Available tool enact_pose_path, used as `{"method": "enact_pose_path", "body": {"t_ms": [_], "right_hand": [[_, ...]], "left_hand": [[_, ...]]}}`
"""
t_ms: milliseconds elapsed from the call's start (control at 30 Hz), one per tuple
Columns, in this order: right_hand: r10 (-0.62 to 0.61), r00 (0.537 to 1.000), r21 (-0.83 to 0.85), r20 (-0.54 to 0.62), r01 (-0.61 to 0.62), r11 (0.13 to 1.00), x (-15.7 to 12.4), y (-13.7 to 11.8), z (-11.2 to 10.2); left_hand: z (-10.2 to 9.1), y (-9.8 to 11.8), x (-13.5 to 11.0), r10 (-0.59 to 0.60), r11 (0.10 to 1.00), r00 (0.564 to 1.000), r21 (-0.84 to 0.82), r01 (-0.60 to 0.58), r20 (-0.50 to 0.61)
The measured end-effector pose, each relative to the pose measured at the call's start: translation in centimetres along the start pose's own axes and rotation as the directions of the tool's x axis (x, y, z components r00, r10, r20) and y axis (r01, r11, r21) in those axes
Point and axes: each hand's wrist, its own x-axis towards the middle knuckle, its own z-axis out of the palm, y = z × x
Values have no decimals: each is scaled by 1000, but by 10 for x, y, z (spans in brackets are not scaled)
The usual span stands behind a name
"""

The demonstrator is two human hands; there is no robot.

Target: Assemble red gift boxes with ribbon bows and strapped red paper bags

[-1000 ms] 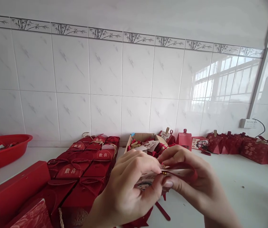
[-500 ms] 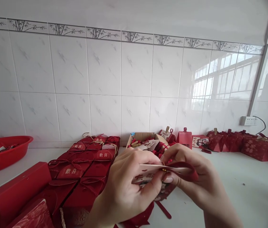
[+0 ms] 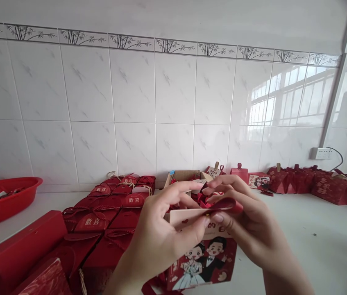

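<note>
Both my hands hold a small red gift box [image 3: 204,262] with a cartoon bride and groom printed on its front, raised above the white counter. My left hand [image 3: 161,237] pinches the box's pale top flap between thumb and fingers. My right hand [image 3: 247,229] pinches the same top edge, where a red ribbon loop [image 3: 222,203] and a small gold fastener sit. The box's bottom is cut off by the frame edge.
Rows of closed red boxes [image 3: 112,209] with gold characters lie at the left. An open cardboard box [image 3: 185,177] of red pieces stands behind my hands. More red boxes [image 3: 314,184] line the wall at right. A red basket [image 3: 4,200] sits far left. A wall socket [image 3: 322,153] is at right.
My hands have lifted the gift box and turned it upright, so its printed front now faces me. The left index finger has stretched out.
</note>
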Motion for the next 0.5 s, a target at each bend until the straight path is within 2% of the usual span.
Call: {"method": "enact_pose_path", "body": {"t_ms": [133, 233, 500], "right_hand": [[7, 999, -26, 37, -6, 1000, 0, 1, 3], [15, 999, -26, 46, -14, 1000, 0, 1, 6], [41, 999, -39, 30, -40, 998, 1, 3, 13]], "left_hand": [[-5, 4, 3, -183, 958, 975, -200, 206, 127], [-8, 8, 3, -267, 921, 944, -238, 309, 192], [-11, 3, 1, -299, 926, 934, -176, 334, 195]]}}
